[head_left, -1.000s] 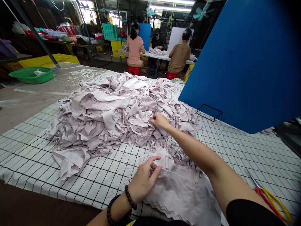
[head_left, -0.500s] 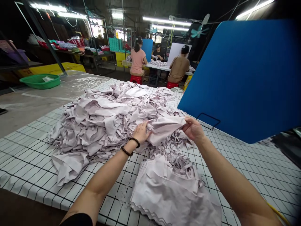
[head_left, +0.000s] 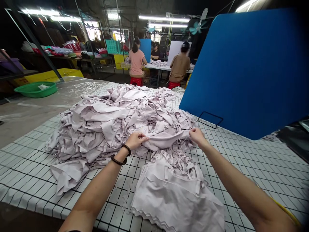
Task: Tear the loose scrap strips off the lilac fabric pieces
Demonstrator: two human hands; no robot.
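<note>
Lowered and spread wider, one pale garment (head_left: 166, 141) is pinched between left hand (head_left: 135, 140) and right hand (head_left: 198, 137), the near stack (head_left: 173, 199) laid flat, the farther heap (head_left: 103, 125) still loose.

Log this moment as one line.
left hand: pinching pale garment | right hand: pinching its other end | garment: spread between hands | garment stack: nearer camera

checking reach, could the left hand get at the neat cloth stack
Probably yes: the cloth stack lies nearby with nothing over its left side, though the left hand is pinching a cloth piece.
</note>
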